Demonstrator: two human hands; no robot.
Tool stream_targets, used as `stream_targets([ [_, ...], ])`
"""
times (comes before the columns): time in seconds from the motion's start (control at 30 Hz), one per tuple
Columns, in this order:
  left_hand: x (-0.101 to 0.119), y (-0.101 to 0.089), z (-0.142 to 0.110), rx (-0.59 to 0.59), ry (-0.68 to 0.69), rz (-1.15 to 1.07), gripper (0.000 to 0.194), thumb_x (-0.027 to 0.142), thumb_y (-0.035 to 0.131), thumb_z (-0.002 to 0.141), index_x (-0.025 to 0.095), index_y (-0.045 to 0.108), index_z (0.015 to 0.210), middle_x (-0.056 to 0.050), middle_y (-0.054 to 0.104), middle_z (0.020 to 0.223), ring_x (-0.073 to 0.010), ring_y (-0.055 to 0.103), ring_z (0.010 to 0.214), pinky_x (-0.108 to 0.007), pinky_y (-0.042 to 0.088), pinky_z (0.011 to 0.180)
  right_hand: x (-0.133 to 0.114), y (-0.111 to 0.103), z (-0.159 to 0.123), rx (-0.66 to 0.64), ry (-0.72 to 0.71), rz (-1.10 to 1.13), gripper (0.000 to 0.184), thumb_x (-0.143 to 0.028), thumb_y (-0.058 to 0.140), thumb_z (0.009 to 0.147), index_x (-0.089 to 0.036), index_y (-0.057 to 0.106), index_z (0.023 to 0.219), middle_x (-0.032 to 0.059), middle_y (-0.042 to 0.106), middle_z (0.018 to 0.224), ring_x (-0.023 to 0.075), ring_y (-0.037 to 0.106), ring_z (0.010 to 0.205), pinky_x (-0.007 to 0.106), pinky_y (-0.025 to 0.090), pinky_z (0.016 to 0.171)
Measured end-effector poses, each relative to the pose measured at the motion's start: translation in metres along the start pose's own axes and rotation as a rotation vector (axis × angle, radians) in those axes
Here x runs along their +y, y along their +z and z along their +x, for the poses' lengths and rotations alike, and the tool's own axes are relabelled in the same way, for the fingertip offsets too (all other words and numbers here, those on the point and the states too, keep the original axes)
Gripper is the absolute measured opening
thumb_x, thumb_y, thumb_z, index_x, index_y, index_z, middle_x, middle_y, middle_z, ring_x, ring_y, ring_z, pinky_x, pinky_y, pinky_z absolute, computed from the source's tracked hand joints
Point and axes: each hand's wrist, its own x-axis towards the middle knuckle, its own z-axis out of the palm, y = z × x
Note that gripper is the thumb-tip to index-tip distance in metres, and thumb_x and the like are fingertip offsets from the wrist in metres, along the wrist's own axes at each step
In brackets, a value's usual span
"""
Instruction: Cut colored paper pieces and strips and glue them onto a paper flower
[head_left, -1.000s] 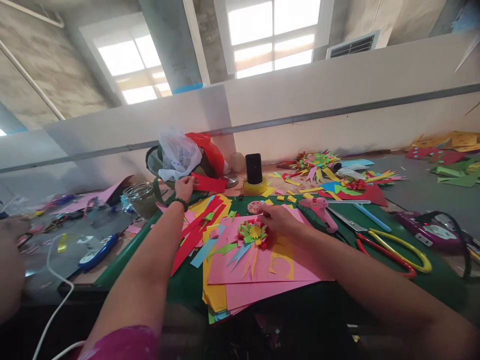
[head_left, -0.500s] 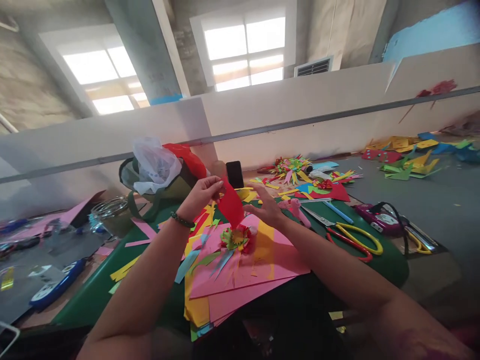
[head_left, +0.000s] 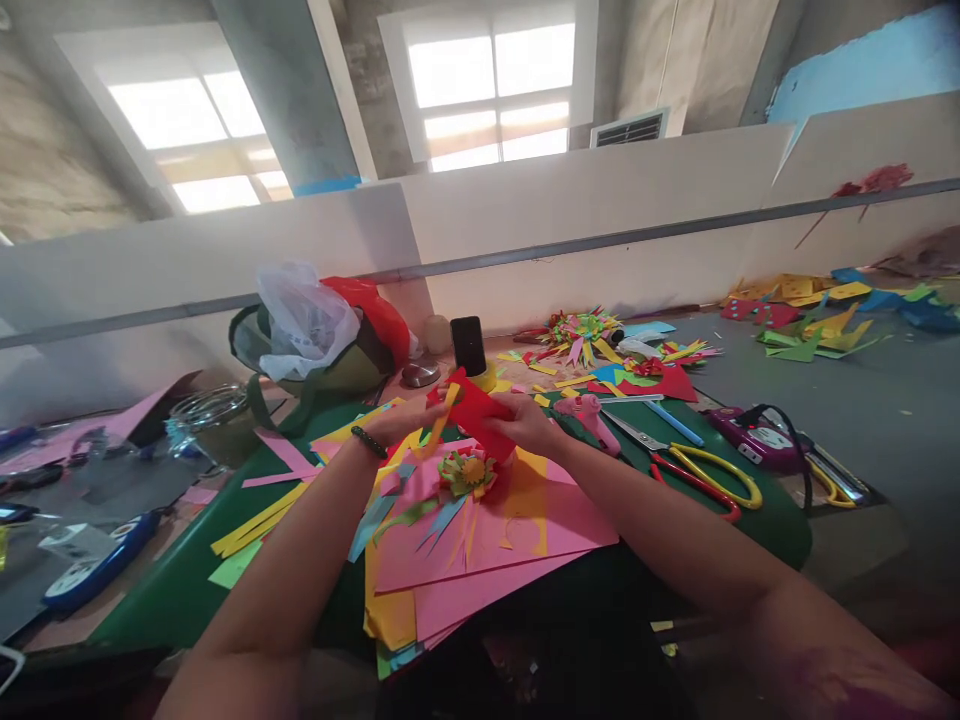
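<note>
A piece of red paper [head_left: 480,410] is held up above the paper flower [head_left: 474,474], which has a yellow centre with green and red petals. My right hand [head_left: 534,424] pinches the red paper's right side. At its left edge my left hand [head_left: 409,420] is closed on the paper, its fingertips partly hidden. A yellow paper strip [head_left: 445,410] stands by those fingertips; whether they grip it too I cannot tell. Under the flower lie pink paper sheets [head_left: 570,530] with blue and green strips on top.
Scissors [head_left: 694,470] and a pink glue gun [head_left: 592,420] lie to the right on the green surface [head_left: 172,590]. A phone [head_left: 469,345] stands upright behind my hands. A bag [head_left: 330,370] stands at the back left. Paper scraps [head_left: 581,330] lie at the back.
My right hand, open and apart before, has closed on the red paper. The red paper has gone from hanging upright to a slanted position. A yellow strip now shows beside my left fingers.
</note>
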Motion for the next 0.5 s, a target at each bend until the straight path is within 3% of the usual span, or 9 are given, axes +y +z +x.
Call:
stream_targets([
  [0.07,-0.01,-0.006,-0.003,-0.058,-0.058,-0.004,0.041,0.052,0.08,0.059,0.018,0.07,0.08,-0.004,0.066,0.073,-0.0206,0.06,0.07,-0.032,0.048,0.065,0.003,-0.002,0.001,0.023,0.036,-0.012,0.026,-0.03,0.066,0.073,-0.016,0.07,0.094,0.003,0.073,0.084,0.0177,0.065,0.069,0.027,0.051,0.059],
  [0.13,-0.017,-0.015,-0.006,-0.052,-0.098,-0.02,0.042,0.054,0.079,0.059,0.016,0.067,0.073,-0.001,0.059,0.061,-0.0156,0.054,0.056,-0.029,0.044,0.057,0.006,-0.004,0.002,0.059,0.068,-0.023,0.026,-0.03,0.067,0.073,-0.017,0.069,0.095,0.0036,0.073,0.084,0.0182,0.065,0.069,0.028,0.051,0.059],
  [0.2,-0.017,-0.024,-0.009,-0.01,-0.109,-0.04,0.044,0.058,0.076,0.062,0.016,0.065,0.073,0.0,0.058,0.06,-0.014,0.054,0.055,-0.028,0.044,0.057,0.009,-0.005,0.003,0.093,0.092,-0.032,0.026,-0.031,0.068,0.073,-0.017,0.068,0.094,0.0045,0.073,0.085,0.0194,0.066,0.07,0.028,0.051,0.059],
  [0.27,-0.013,-0.027,-0.014,0.027,-0.091,-0.051,0.046,0.06,0.074,0.066,0.017,0.067,0.081,-0.003,0.065,0.074,-0.0159,0.06,0.069,-0.028,0.047,0.066,0.011,-0.005,0.004,0.111,0.109,-0.029,0.025,-0.031,0.069,0.072,-0.017,0.068,0.093,0.0048,0.073,0.086,0.0202,0.066,0.071,0.028,0.051,0.059],
  [0.37,-0.005,-0.009,-0.019,-0.003,-0.041,-0.035,0.046,0.054,0.079,0.061,0.02,0.072,0.092,-0.007,0.072,0.1,-0.0213,0.063,0.096,-0.03,0.048,0.082,0.013,-0.003,0.004,0.116,0.123,-0.009,0.025,-0.031,0.07,0.071,-0.018,0.067,0.092,0.0038,0.073,0.086,0.0196,0.066,0.071,0.028,0.051,0.057],
  [0.43,-0.001,0.013,-0.019,-0.064,-0.035,0.012,0.039,0.05,0.081,0.056,0.021,0.073,0.081,-0.005,0.074,0.09,-0.024,0.065,0.093,-0.03,0.05,0.08,0.013,-0.001,0.004,0.127,0.126,0.002,0.024,-0.031,0.071,0.069,-0.019,0.067,0.089,0.0026,0.073,0.082,0.0187,0.065,0.068,0.027,0.05,0.056],
  [0.5,0.002,0.027,-0.019,-0.019,-0.036,0.042,0.036,0.054,0.075,0.061,0.019,0.072,0.07,-0.006,0.074,0.078,-0.0241,0.067,0.081,-0.031,0.052,0.073,0.013,0.0,0.003,0.149,0.125,0.013,0.022,-0.031,0.072,0.068,-0.019,0.067,0.086,0.0018,0.072,0.079,0.0179,0.064,0.066,0.026,0.049,0.055],
])
